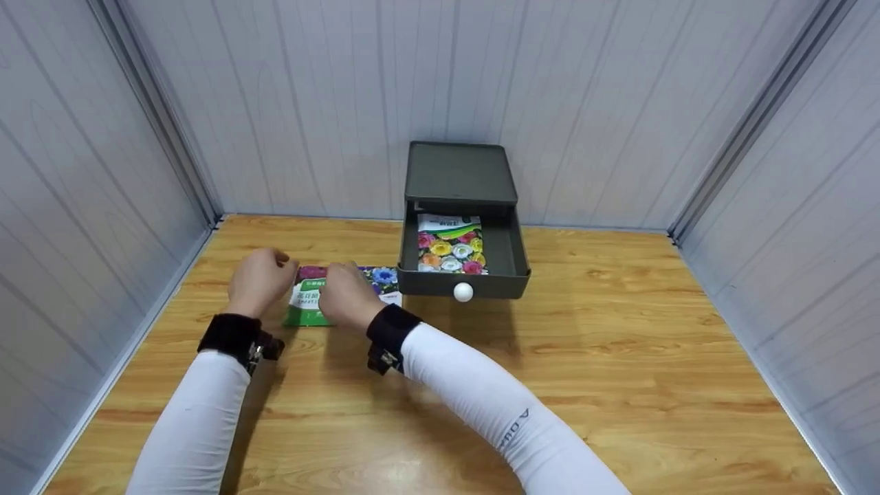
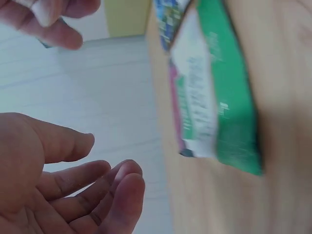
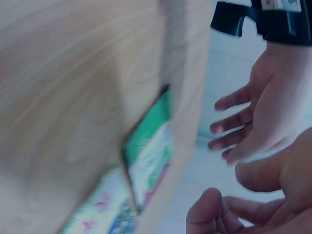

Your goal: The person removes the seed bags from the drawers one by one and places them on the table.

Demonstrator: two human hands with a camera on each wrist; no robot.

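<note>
Two bare hands, the left hand [image 1: 261, 280] and the right hand [image 1: 347, 295], hover over the table [image 1: 619, 385] left of the drawer [image 1: 430, 284], the left one farther from it. On both, the fingers are loosely bent, thumbs apart, and grip nothing. The green packet [image 1: 307, 315] lies on the table, also left of the drawer, below the fingers: on the drawer side of the left hand and partly hidden beneath the right hand, which looks nearer. That cover makes its long axis hard to tell. It looks thin, with a green band at the person's end, lettering on white in the middle and purple-pink print at the far end. Between it and the drawer lies a blue-flowered packet [image 1: 385, 276]; whether the two overlap, I cannot tell. The drawer is pulled out toward the person, a white knob [image 1: 463, 292] on its front and a third packet [image 1: 450, 249] inside. Behind it stands a pale wall [image 1: 309, 103].
</note>
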